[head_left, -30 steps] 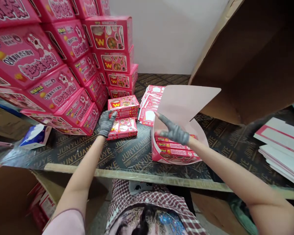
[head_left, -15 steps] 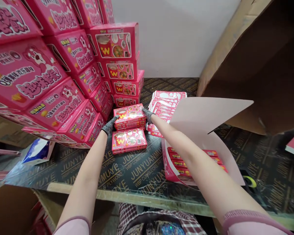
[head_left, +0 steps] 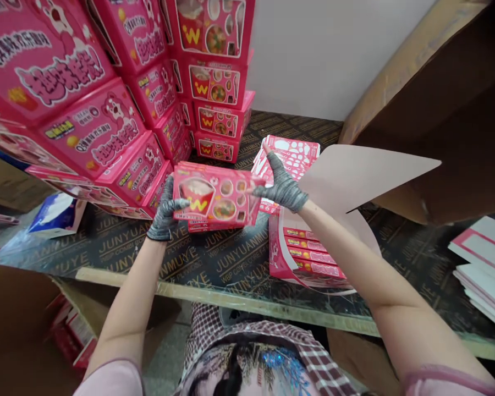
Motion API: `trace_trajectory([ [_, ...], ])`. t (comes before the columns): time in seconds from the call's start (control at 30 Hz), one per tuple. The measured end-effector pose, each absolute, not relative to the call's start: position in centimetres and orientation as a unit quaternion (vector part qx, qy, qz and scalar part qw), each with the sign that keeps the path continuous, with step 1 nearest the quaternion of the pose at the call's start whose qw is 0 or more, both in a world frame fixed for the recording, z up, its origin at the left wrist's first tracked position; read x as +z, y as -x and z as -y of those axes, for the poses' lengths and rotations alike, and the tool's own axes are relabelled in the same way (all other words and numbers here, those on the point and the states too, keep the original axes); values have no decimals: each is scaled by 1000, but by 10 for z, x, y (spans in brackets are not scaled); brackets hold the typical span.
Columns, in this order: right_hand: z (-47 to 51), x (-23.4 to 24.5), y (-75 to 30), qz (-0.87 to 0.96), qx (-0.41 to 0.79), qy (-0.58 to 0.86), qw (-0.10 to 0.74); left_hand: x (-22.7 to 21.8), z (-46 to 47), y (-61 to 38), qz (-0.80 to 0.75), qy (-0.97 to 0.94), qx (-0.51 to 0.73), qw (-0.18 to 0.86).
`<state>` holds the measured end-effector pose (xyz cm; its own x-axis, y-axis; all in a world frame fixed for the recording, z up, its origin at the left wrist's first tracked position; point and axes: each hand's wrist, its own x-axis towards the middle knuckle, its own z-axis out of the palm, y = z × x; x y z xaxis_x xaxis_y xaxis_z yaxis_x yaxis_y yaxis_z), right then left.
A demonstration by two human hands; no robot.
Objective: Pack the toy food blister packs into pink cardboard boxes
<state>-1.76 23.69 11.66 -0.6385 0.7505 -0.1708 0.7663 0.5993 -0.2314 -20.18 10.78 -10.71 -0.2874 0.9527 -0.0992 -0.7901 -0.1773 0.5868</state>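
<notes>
A stack of flat pink boxes (head_left: 216,201), printed with a noodle cup and a bowl, is tilted up above the table. My left hand (head_left: 165,212), in a grey fingerless glove, grips its left end with the thumb over the front. At the right end is my right hand (head_left: 282,184), gloved alike, its fingers spread and one thumb or finger tip against the edge. More pink boxes (head_left: 214,226) show partly underneath, mostly hidden by the raised stack. A larger pink carton (head_left: 275,258) stands open to the right, with small red-pink boxes (head_left: 313,253) in a row inside.
Large pink cartons (head_left: 91,129) are piled high on the left. Flat printed pink pieces (head_left: 292,151) lie behind my right hand. The carton's pale flap (head_left: 367,170) sticks up. White-and-pink card sheets (head_left: 484,269) lie far right, and a brown cardboard box (head_left: 416,132) stands behind.
Both hands have lifted the upper stack of pink boxes off the table and toward me, tilting its face up. My right hand's fingers have spread. The view has shifted.
</notes>
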Motion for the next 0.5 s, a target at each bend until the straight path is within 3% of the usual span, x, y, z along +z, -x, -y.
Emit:
trace_trajectory([
  [0.13, -194, 119, 10, -901, -135, -321, 260, -111, -48, 165, -258, -218, 757, 559],
  [0.2, -176, 107, 5, -881, -146, -305, 330, -121, -30, 148, -262, -255, 755, 544],
  [0.37, -137, 85, -5, -892, -43, -290, 344, -160, -4, 124, -297, -360, 720, 514],
  [0.5, -117, 67, -10, -860, -20, -280, 427, -175, 3, 113, -320, -409, 655, 549],
])
